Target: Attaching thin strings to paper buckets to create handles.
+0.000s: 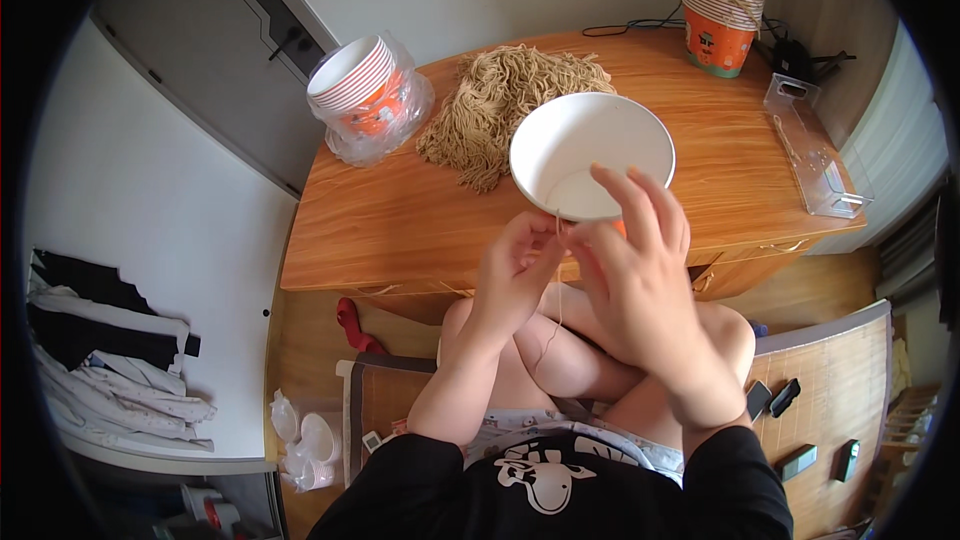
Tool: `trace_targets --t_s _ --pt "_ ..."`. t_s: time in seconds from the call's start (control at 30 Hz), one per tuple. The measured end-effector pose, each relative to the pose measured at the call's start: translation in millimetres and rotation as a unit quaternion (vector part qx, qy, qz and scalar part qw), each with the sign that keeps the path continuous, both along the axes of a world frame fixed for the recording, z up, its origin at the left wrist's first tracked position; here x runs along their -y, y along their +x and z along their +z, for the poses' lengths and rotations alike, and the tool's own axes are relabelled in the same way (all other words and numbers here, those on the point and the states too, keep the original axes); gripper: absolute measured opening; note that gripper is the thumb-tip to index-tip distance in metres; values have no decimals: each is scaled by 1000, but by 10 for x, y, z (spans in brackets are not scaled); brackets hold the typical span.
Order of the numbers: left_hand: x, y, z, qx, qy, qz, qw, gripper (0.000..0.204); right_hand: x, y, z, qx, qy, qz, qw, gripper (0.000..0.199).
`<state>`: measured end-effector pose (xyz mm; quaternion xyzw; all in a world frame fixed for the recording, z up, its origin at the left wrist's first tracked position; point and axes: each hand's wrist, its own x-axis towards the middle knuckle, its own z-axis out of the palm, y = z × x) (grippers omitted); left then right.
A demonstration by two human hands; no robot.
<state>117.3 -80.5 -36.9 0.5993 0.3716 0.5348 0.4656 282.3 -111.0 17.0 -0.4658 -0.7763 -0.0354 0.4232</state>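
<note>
Just off the near edge of the wooden table (745, 135), at the middle, a thin tan thread (560, 308) is observed at the fingertips of both hands, above the seated person's crossed legs (575, 370). Its long axis runs from far to near: the upper end stands at the fingers, pointing far toward the white-lined tub; the lower length hangs nearly straight, then bends left toward its loose near end. Left hand (522, 265): fingers curled, thumb and forefinger closed on the thread. Right hand (640, 265): thumb and forefinger bent together beside the left fingertips, remaining fingers raised and parted; whether it grips the thread cannot be told, as the fingers overlap. Immediately beyond the hands is the white-lined tub (590, 130), its round mouth facing up and its outer wall showing orange below the near rim. Adjoining it on the far left lies a loose heap of tan yarn (500, 110), strands spilling toward the near left. Farther left is a stack of orange and white tubs in clear wrap (365, 90). At the far right stands a tall upright stack of similar tubs (722, 25); nearer, along the right edge, lies a clear plastic tray (825, 165), its long axis running far to near.
</note>
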Motion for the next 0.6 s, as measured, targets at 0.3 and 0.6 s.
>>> trace_targets --t_s 0.3,0.6 --pt "14 -21 -187 35 -37 10 999 17 -183 -300 -830 -69 138 -152 976 18" --pt "-13 -121 -338 -43 25 118 992 15 -241 -229 -881 -107 142 -146 973 20"
